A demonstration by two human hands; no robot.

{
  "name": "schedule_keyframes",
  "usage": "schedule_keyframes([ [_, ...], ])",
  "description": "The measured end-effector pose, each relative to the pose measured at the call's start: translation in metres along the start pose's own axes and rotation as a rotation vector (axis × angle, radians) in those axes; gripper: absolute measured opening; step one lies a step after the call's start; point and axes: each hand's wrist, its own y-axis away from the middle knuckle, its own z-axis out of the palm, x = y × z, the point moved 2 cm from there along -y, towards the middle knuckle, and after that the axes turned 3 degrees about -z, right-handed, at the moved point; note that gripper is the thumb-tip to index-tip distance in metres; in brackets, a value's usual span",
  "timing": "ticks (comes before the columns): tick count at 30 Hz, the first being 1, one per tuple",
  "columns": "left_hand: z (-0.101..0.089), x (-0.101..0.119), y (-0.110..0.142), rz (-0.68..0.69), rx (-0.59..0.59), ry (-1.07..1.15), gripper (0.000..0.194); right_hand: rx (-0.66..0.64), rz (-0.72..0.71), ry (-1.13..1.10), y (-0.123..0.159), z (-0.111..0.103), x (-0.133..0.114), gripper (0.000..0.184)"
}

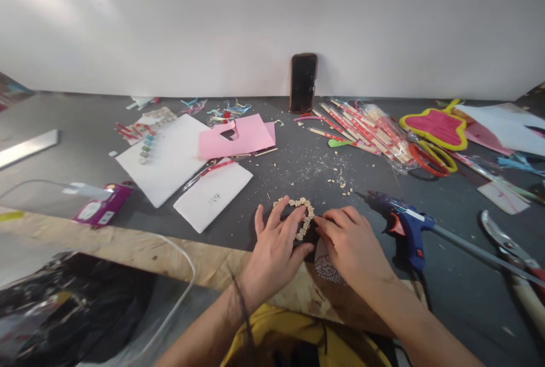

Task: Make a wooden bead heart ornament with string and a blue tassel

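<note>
A ring of small pale pieces (307, 208), like cut bits of stick, lies on the dark table in front of me. My left hand (279, 242) rests over its left side, fingers spread and fingertips touching it. At the ring's right edge, my right hand (347, 236) has thumb and fingers pinched together; whatever is between them is too small or hidden to make out. Partly under the right hand is a rounded piece with a dark wavy pattern (327, 268). To the right lies a blue hot glue gun (402, 219) with a glue stick in its back.
Loose pale bits (343, 185) are scattered ahead of my hands. Beyond stand a propped phone (304, 83) and wrapped sticks (361, 129). Scissors (432, 160) and pruning shears (506, 236) lie right. White paper (166, 157), pink paper (247, 137) and a purple box (106, 205) are left.
</note>
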Motion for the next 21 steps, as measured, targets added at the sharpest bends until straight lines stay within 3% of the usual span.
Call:
schedule_keyframes([
  [6,-0.036,-0.019,-0.004,-0.112,0.196,-0.057,0.023,0.113,0.018,0.028,0.016,-0.014,0.01,0.028],
  [13,-0.069,-0.055,-0.007,-0.197,0.458,-0.072,0.023,0.183,0.005,-0.004,0.056,-0.014,-0.001,0.028],
  [17,-0.077,-0.053,-0.007,-0.25,0.472,-0.019,0.027,0.237,-0.031,-0.11,0.07,-0.013,-0.012,0.029],
  [21,-0.076,-0.033,0.001,-0.316,0.38,0.294,0.028,0.299,-0.093,-0.224,0.073,-0.014,-0.022,0.03],
])
